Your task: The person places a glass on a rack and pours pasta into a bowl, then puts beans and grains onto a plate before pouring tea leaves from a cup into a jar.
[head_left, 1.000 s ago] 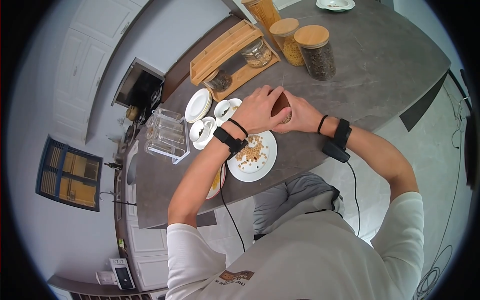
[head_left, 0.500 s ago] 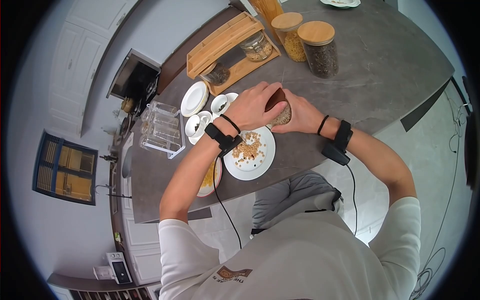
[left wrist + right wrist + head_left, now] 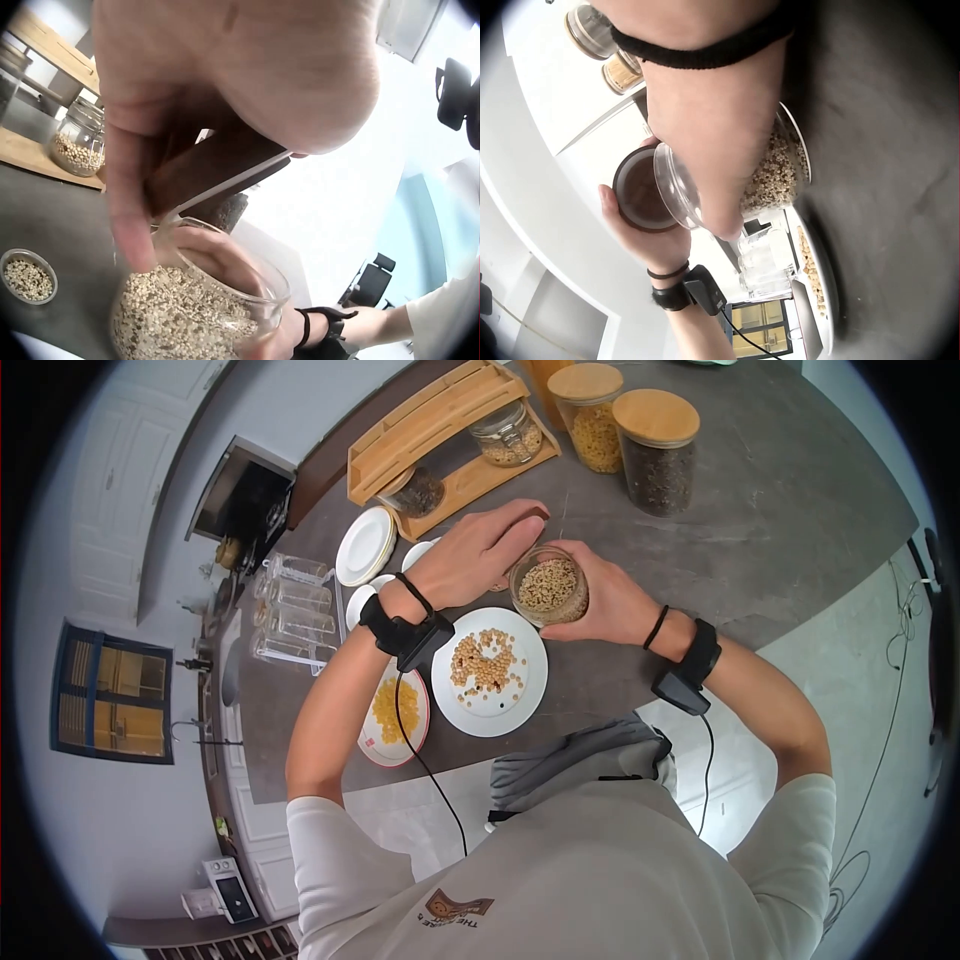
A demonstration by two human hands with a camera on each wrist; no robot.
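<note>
My right hand [image 3: 612,598] grips an uncapped glass jar [image 3: 566,612] part-filled with mixed pale and dark grains, its mouth tipped slightly. A round dark-brown lid [image 3: 639,193] with a pale rim is in my left hand [image 3: 470,558], whose fingers curl round its edge. In the left wrist view, the lid's edge and seal show under the palm, just above the jar's rim. Below the hands lies a white plate [image 3: 452,705] bearing round beige beans. On the left wrist side, a small round dish [image 3: 49,264] of grains stands on the counter.
Left of the bean plate is a red-rimmed plate [image 3: 424,722] with yellow pieces. White plates [image 3: 364,545] and a rack of glass mugs [image 3: 298,605] stand farther left. A wooden shelf [image 3: 475,490] and wooden-lidded jars [image 3: 660,475] stand at the back.
The lid has come off the jar. My left hand has moved left and away with it, while the right hand keeps the jar, whose grains now show from above.
</note>
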